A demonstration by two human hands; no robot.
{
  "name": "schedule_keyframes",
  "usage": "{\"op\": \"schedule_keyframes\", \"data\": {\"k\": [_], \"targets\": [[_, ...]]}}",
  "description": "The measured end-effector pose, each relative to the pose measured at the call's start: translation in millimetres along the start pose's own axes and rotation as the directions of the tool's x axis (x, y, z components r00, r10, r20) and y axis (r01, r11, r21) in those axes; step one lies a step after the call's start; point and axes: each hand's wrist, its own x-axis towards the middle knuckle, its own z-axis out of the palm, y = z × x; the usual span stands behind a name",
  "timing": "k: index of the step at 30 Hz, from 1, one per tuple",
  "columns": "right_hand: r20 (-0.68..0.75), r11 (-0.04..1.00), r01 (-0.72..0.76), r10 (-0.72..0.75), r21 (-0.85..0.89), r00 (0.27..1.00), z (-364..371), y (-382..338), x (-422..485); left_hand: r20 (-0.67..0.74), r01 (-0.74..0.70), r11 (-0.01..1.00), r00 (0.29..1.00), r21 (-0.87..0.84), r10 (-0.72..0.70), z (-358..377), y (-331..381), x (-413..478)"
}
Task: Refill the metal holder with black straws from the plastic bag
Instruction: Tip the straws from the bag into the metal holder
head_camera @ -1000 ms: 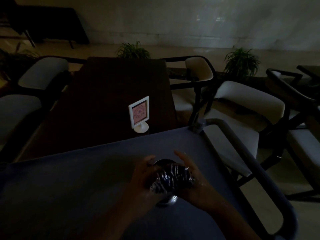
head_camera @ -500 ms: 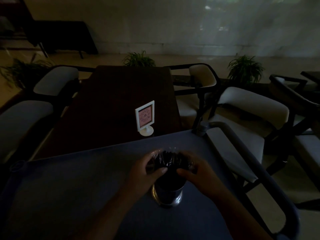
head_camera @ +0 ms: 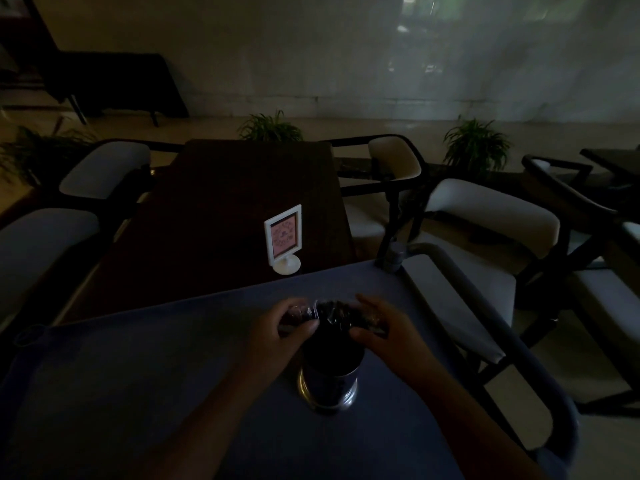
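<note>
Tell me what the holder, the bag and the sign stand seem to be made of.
Holder: looks like polished metal; bright glints at its base.
Bag: thin clear plastic film; crinkled, with small highlights over dark contents.
Sign stand: probably white plastic, smooth and matte; the dim light leaves it open.

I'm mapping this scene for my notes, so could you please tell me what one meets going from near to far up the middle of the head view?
Metal holder → plastic bag of straws → white sign stand → dark wooden table → potted plant.
</note>
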Motion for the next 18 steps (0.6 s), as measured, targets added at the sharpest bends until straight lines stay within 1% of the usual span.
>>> {"op": "schedule_keyframes", "data": {"k": [2, 4, 6, 11, 13, 18], "targets": [[-0.042, 1.000, -0.009, 0.009, -0.014, 0.999, -4, -1, -4, -0.011, -0.013, 1.000, 1.000, 0.005, 0.013, -8, 1, 1], [-0.093, 0.998, 0.023, -0.029, -0.065, 0.995, -7, -4, -8, -0.045, 0.000, 0.999, 0.999, 0.043, 0.002, -12, 2, 2], [-0.132, 0.992, 0.049, -0.065, -0.118, 0.989, -10, -8, -11, -0.071, -0.019, 0.998, 0.997, 0.060, 0.023, -15, 4, 3], [-0.172, 0.981, 0.094, -0.124, -0.172, 0.977, -20, -30, -13, -0.071, -0.115, 0.984, 0.989, 0.138, 0.126, -22, 17, 4], [-0.185, 0.980, 0.095, -0.127, -0.173, 0.974, -25, -38, -11, -0.064, -0.161, 0.974, 0.983, 0.160, 0.173, -26, 26, 4], [-0.182, 0.978, 0.103, -0.136, -0.180, 0.974, -34, -57, -7, -0.075, -0.301, 0.924, 0.942, 0.237, 0.326, -34, 50, 3]]}}
